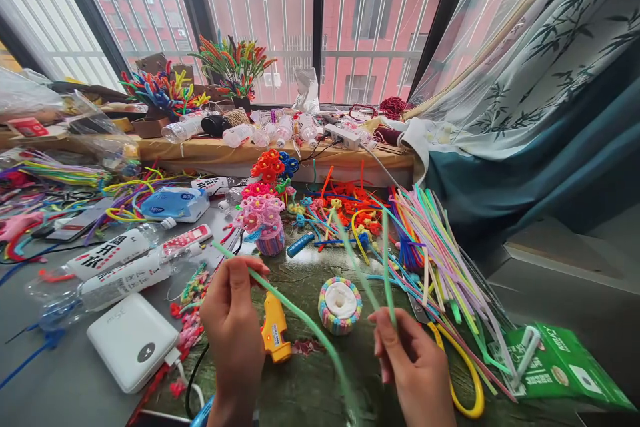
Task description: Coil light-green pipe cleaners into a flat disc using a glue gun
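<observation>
From the head view I see my left hand raised over the near edge of the counter, its fingers pinching a light green pipe cleaner near one end; the stem runs from above that hand down and rightward toward the near edge. My right hand sits just right of it, fingers pressed together on a second green pipe cleaner that stands nearly upright out of the pinch, with another thin green strand leaning off to its left. Between the two hands, lying on the counter, is a yellow glue gun, and just beyond it a small round pot wrapped in pastel pipe cleaners. Farther toward the middle stands a pink pipe-cleaner flower bouquet. A spread of loose pastel pipe cleaners fans out along the right edge, with a green box at the near right corner. Toward the left edge lie a white power bank and two clear plastic bottles.
</observation>
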Available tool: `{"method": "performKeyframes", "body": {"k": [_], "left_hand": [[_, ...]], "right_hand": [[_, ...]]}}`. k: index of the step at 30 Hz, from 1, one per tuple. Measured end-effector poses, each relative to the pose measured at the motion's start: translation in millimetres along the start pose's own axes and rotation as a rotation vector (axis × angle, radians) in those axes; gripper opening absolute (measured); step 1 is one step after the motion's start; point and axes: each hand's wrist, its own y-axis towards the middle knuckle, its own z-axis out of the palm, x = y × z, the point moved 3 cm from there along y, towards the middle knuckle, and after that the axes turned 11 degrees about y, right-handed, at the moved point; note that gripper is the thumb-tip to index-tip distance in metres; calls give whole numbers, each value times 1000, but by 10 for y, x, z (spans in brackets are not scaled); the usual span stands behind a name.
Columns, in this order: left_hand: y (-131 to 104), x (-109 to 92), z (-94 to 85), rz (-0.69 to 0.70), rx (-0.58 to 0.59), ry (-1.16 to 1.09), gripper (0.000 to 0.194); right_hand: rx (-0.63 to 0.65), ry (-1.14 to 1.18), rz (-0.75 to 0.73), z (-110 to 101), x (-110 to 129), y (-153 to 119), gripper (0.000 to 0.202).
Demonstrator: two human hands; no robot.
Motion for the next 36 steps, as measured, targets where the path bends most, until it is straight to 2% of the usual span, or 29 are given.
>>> {"method": "performKeyframes", "body": {"k": [2, 4, 6, 8, 9, 10, 11, 13, 15, 16, 20, 22, 25, 27, 29, 33, 36], "left_hand": [[17, 26, -20, -66, 117, -40, 37], [-4, 53, -23, -123, 248, -1, 40], [-65, 60, -2, -136, 355, 51, 42], [-154, 38, 50, -127, 452, 80, 42], [-203, 18, 82, -128, 494, 92, 40], [-250, -4, 114, -133, 532, 104, 37], [-292, -29, 142, -138, 564, 115, 35], [-353, -81, 182, -141, 629, 120, 31], [-372, -126, 185, -124, 672, 106, 23], [-360, -146, 165, -108, 654, 102, 18], [-256, -206, 7, -49, 470, 145, 11], [-221, -212, -41, -66, 487, 149, 12], [-189, -190, -49, -79, 590, 140, 16], [-177, -178, -19, 24, 691, 186, 18], [-167, -166, 8, 152, 762, 232, 15], [-110, -158, -19, 297, 713, 287, 7], [-76, -184, -58, 493, 695, 366, 11]], "right_hand": [[-158, -216, -51, -139, -37, 60, 48], [-257, -437, -185, -201, -47, 128, 52], [-256, -508, -385, -151, -19, 171, 65], [-315, -514, -504, -54, 39, 152, 74], [-301, -473, -542, 20, 77, 118, 70], [-220, -389, -564, 113, 115, 73, 60], [-105, -267, -525, 213, 140, 24, 51], [103, -60, -418, 403, 170, -97, 48], [187, 16, -299, 529, 162, -201, 45], [217, 35, -250, 567, 146, -238, 46], [281, 80, -132, 575, 107, -272, 51], [327, 77, -148, 549, 150, -255, 48], [352, 25, -297, 515, 275, -234, 42], [337, -12, -320, 506, 321, -225, 37], [319, -28, -257, 506, 321, -222, 35], [294, -16, -199, 516, 317, -243, 35], [295, -4, -159, 535, 308, -260, 36]]}}
